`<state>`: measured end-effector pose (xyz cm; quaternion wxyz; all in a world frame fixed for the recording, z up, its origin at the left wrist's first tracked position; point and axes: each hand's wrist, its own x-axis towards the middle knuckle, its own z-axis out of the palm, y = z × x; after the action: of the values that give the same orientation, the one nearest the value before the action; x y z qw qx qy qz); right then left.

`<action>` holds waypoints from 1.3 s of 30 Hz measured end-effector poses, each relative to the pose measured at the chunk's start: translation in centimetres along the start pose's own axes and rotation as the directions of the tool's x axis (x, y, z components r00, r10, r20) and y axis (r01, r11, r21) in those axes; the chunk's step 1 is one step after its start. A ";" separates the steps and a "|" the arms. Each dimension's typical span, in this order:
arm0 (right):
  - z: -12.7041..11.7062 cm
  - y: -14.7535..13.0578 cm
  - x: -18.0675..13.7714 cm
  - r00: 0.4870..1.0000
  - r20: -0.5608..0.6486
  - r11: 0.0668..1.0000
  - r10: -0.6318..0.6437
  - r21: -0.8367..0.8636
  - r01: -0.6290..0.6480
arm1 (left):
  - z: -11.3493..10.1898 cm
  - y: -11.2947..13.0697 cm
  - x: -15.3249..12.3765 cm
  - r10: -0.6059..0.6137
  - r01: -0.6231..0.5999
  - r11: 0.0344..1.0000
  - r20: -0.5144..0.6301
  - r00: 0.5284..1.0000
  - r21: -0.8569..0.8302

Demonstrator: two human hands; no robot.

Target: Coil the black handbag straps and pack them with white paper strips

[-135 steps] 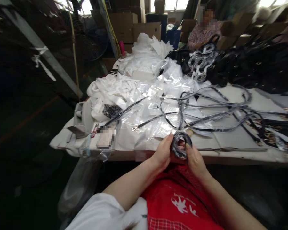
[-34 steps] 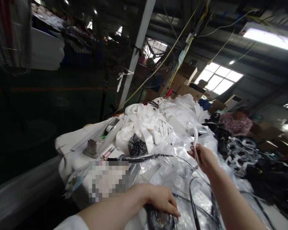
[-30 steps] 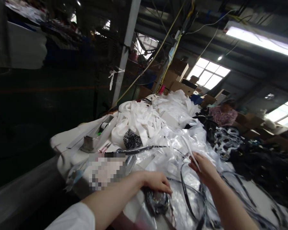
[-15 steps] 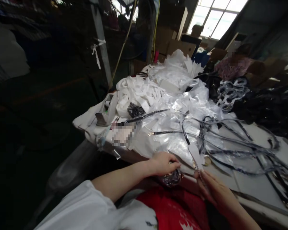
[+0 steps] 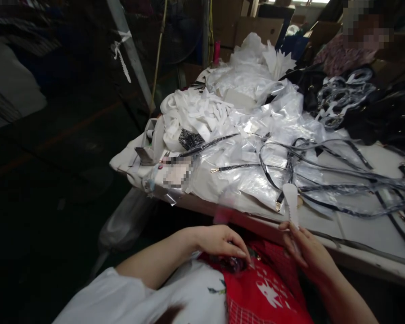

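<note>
Close to my body, my left hand (image 5: pixel 224 243) is closed over a small dark coiled bundle (image 5: pixel 234 264) in shiny clear wrap, partly hidden under the fingers. In my right hand (image 5: pixel 307 249) a white strip (image 5: pixel 290 200) with a rounded end and a toothed edge is pinched between thumb and fingers, pointing up. Just beyond that strip lies a gold clasp (image 5: pixel 278 205) on a dark strap. More black straps (image 5: pixel 344 191) in clear plastic wrap spread across the right of the table, one ending in a gold hook (image 5: pixel 215 170).
Clear plastic bags (image 5: pixel 256 103) and a pile of white strips (image 5: pixel 195 112) cover the table (image 5: pixel 202 200). A small grey holder (image 5: pixel 148 148) stands at its left corner. Wrapped coils (image 5: pixel 344 96) lie back right, near a person in a patterned top (image 5: pixel 337 56).
My view has tipped downward. My left hand has drawn back toward my body with the bundle, away from the table edge. The white strip now stands clearer in my right hand.
</note>
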<state>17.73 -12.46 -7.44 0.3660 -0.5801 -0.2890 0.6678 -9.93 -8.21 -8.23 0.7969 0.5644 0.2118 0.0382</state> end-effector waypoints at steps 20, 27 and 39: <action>2.6 1.8 -0.6 0.911 0.383 0.976 0.154 -0.203 -0.079 | -0.4 2.1 4.5 0.106 -0.268 0.954 -0.679 0.726 -0.137; 1.9 2.1 -1.2 0.705 0.674 0.972 0.222 -0.100 -0.210 | -1.7 1.9 5.8 0.073 -0.248 0.949 -0.632 0.772 -0.193; 2.2 -6.3 1.5 0.591 0.770 -0.391 -0.240 -0.634 0.667 | -1.2 2.8 5.5 -0.296 0.302 0.884 0.074 0.952 -0.358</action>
<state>16.47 -7.53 -2.83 0.0211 -0.3473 -0.9343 0.0778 -4.86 -4.44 -7.61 0.8859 0.3674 0.2785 -0.0512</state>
